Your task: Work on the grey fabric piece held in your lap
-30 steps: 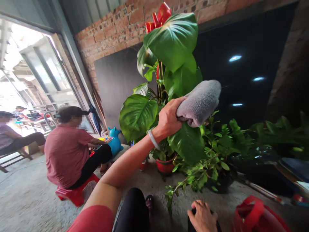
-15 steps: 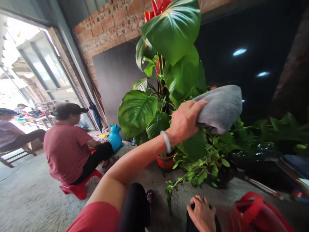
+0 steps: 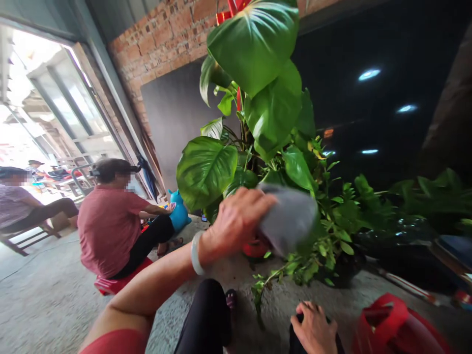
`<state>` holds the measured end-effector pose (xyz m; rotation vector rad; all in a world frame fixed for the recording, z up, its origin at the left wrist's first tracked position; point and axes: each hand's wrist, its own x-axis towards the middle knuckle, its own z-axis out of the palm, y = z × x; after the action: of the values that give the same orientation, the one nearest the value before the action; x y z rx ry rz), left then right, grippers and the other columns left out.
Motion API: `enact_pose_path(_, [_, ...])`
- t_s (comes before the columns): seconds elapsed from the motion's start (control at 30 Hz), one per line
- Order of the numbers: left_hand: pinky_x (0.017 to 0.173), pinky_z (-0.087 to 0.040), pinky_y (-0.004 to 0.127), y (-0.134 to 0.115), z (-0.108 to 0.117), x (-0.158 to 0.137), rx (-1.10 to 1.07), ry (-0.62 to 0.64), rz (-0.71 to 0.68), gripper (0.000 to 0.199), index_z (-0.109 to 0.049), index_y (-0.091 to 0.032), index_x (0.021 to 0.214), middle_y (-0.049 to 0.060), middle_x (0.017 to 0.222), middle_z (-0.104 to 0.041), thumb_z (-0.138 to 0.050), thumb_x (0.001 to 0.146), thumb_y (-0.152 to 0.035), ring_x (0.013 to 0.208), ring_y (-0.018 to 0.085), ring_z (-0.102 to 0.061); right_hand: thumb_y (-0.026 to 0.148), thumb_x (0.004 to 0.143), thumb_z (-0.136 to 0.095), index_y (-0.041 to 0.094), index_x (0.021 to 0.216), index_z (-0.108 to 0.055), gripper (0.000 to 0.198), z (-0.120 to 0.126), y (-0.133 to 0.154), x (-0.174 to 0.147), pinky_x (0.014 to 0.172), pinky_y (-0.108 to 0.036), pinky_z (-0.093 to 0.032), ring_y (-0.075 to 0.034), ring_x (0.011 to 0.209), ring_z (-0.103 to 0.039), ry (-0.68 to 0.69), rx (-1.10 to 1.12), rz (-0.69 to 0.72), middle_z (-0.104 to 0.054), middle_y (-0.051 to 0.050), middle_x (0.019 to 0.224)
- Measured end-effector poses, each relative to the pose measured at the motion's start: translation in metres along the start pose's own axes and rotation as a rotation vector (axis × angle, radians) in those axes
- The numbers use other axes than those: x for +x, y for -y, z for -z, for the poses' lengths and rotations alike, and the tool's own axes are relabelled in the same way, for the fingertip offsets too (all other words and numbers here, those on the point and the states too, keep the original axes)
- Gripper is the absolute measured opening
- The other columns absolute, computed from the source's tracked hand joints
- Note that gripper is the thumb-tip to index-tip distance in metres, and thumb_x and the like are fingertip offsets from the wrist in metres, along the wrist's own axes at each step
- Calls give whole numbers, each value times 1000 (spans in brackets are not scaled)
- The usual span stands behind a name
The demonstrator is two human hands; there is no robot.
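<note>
Left hand (image 3: 239, 216) fingers pinch fuzzy grey cloth (image 3: 289, 216), blurred, before broad glossy green leaves (image 3: 208, 169); contact unclear. Right hand (image 3: 315, 327) on black-clad knee (image 3: 296, 341), fingers loosely bent. Probably leaf-wiping; next stroke calls for light, flat pressure.

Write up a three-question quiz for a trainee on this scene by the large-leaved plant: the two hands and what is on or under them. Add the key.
1. Multiple choice: What does the left hand hold?
a) a watering can
b) a gray cloth
c) a paintbrush

2. True or false: The right hand rests on the person's right knee.

3. Fill in the blank: A pale bracelet circles the person's ____ wrist.

Key: 1. b; 2. true; 3. left
</note>
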<state>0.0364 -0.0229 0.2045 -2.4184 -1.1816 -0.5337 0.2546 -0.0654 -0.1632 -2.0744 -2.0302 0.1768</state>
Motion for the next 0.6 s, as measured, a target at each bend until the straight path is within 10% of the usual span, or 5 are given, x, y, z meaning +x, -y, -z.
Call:
enact_pose_path(0.13, [98, -52, 40, 38, -35, -11, 66, -9, 337, 62, -56, -25, 142, 10, 129, -64, -57, 83, -6, 121, 29, -57, 21, 91, -50, 28, 92, -72, 23, -3, 3, -1, 86, -54, -49, -31, 108, -67, 16, 5, 36, -73, -7, 106])
enact_pose_path(0.3, [92, -54, 34, 52, -80, -72, -133, 430, 180, 52, -68, -28, 124, 6, 116, -71, -65, 76, -10, 111, 26, -64, 22, 92, -49, 30, 90, -72, 24, -14, -6, 2, 88, -58, -49, -31, 106, -67, 33, 37, 26, -74, -6, 107])
enact_pose_path(0.5, [108, -49, 39, 106, -58, -78, -109, -293, 479, 58, -61, -20, 133, 10, 131, -67, -58, 76, -10, 123, 27, -60, 25, 91, -49, 32, 91, -72, 24, -21, -7, 10, 85, -58, -51, -33, 108, -67, 77, 33, 49, -75, -6, 110])
enact_pose_path(0.6, [105, -50, 39, 121, -74, -80, -19, -149, 585, 61, -61, -20, 133, 11, 130, -67, -58, 74, -7, 125, 28, -60, 27, 90, -50, 32, 89, -72, 23, -21, -4, 10, 86, -59, -51, -33, 108, -68, 64, 19, 53, -75, -5, 109])
